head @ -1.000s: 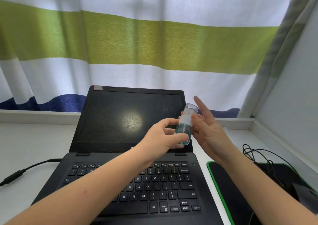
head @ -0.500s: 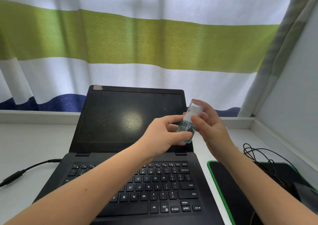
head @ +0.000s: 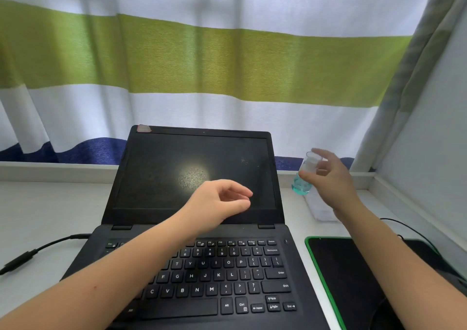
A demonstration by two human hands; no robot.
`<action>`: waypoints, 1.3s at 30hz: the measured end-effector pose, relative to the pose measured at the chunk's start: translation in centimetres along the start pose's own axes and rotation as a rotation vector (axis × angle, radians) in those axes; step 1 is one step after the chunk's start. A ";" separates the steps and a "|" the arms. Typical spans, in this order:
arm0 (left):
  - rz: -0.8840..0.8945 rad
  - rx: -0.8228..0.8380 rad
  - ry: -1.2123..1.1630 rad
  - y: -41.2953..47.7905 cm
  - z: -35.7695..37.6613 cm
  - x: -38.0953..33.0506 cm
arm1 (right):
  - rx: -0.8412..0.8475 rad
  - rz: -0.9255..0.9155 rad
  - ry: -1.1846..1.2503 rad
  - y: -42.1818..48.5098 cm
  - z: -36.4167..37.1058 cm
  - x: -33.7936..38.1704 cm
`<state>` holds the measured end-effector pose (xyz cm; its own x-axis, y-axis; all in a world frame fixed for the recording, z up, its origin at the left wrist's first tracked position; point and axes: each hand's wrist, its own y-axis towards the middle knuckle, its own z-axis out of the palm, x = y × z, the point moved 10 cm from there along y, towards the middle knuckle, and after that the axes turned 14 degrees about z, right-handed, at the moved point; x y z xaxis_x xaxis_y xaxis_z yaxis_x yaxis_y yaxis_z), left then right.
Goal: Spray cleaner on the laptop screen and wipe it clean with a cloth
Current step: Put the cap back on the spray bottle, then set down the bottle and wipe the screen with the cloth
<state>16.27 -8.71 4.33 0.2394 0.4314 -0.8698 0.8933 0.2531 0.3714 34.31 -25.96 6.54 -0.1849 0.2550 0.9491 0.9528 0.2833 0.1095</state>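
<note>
Screen stands open and dark at centre of the desk, with a pale speckled patch of droplets near its middle and a fainter speckle toward the upper right. I judge the spraying step done or nearly so; wiping not yet begun.

Bottle, clear with blue liquid in its base, is to the right of the screen edge, tilted, above the desk. Right hand is closed on it, fingers wrapped round the upper part. Left hand hangs in front of the lower screen, fingers loosely curled, holding nothing.

A pale flat thing lies on the desk below the bottle; I take it for the cloth but cannot confirm.

Risks as I see them: droplets may run down to the hinge and keyboard if wiping is delayed. The tilted bottle could drip or tip when set down. Cable at left and mat at right look clear of the work.
</note>
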 end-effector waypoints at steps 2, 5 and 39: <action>-0.024 -0.007 -0.018 -0.2 -0.5 0.6 | 0.001 0.032 -0.034 1.0 0.5 -1.1; -0.046 0.009 -0.022 -0.4 -0.5 1.1 | 0.011 0.055 -0.100 1.9 1.5 -1.9; -0.066 0.065 -0.065 -0.8 0.7 1.1 | -0.316 0.206 -0.510 2.3 -3.4 -6.1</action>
<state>16.08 -9.07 2.89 0.2018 0.3583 -0.9115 0.9303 0.2210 0.2928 38.49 -30.03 2.07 -0.0075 0.7059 0.7082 0.9917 -0.0854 0.0957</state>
